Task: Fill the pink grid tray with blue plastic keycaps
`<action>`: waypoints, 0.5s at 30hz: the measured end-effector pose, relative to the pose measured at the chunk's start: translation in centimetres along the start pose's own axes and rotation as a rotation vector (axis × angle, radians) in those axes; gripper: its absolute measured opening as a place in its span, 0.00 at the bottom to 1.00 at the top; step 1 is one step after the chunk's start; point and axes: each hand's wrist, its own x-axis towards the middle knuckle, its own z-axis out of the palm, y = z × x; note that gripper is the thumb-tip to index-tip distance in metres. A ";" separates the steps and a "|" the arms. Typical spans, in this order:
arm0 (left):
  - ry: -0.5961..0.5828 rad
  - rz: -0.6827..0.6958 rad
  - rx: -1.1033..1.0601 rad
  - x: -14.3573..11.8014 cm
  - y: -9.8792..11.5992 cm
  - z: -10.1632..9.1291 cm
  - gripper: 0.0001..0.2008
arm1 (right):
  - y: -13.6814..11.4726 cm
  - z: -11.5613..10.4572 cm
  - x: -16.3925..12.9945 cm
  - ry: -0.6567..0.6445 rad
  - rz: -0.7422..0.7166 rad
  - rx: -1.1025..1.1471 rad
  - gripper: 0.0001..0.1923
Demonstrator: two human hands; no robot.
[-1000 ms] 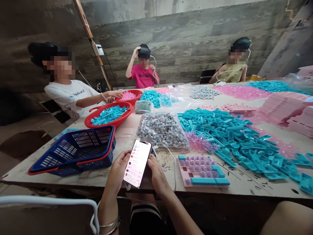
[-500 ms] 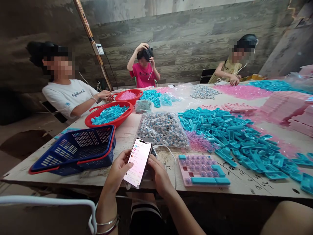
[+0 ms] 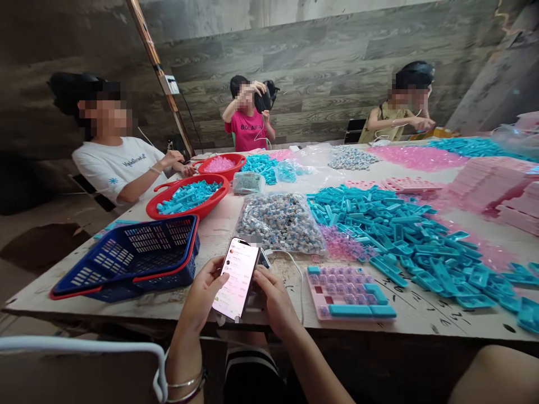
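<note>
Since the earlier frame, the slim lit-screen smartphone (image 3: 237, 277) has tilted slightly. Left hand (image 3: 205, 292) and right hand (image 3: 273, 297) grip it by both edges at the desk (image 3: 219, 224) edge. Risk: its white cable (image 3: 295, 269), right of the grip, may snag.

A smartphone (image 3: 237, 278) with its screen glowing pink-white is tilting upright at the table's near edge, slightly left of centre, its white cable (image 3: 295, 269) trailing off to the right.
</note>
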 end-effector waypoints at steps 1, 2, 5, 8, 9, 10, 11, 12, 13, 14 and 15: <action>-0.011 0.000 -0.004 0.0 0.0 0.0 0.24 | 0.0 0.0 0.0 0.004 -0.003 0.005 0.13; -0.022 0.006 -0.007 -0.1 0.1 0.1 0.24 | 0.0 0.0 0.0 0.010 -0.004 0.013 0.13; -0.060 0.066 0.058 -0.3 0.5 0.2 0.28 | -0.4 0.1 0.0 0.012 0.011 0.053 0.13; -0.131 0.152 0.256 -0.5 1.1 0.3 0.36 | -0.9 0.0 -0.2 -0.019 0.049 0.094 0.12; -0.156 0.168 0.317 -0.5 1.3 0.3 0.39 | -1.1 0.0 -0.2 -0.034 0.058 0.101 0.13; -0.172 0.179 0.365 -0.4 1.5 0.3 0.40 | -1.2 -0.1 -0.2 -0.048 0.060 0.104 0.13; -0.181 0.187 0.400 -0.4 1.6 0.4 0.41 | -1.3 -0.1 -0.2 -0.062 0.058 0.105 0.14; -0.179 0.191 0.427 -0.3 1.7 0.4 0.42 | -1.3 -0.1 -0.1 -0.071 0.055 0.110 0.15; -0.170 0.193 0.451 -0.3 1.8 0.5 0.43 | -1.3 -0.1 -0.1 -0.076 0.054 0.119 0.16; -0.161 0.191 0.478 -0.2 1.8 0.7 0.43 | -1.2 0.0 0.0 -0.076 0.054 0.130 0.17; -0.144 0.190 0.509 -0.2 1.9 0.9 0.43 | -1.1 0.1 0.1 -0.071 0.053 0.138 0.17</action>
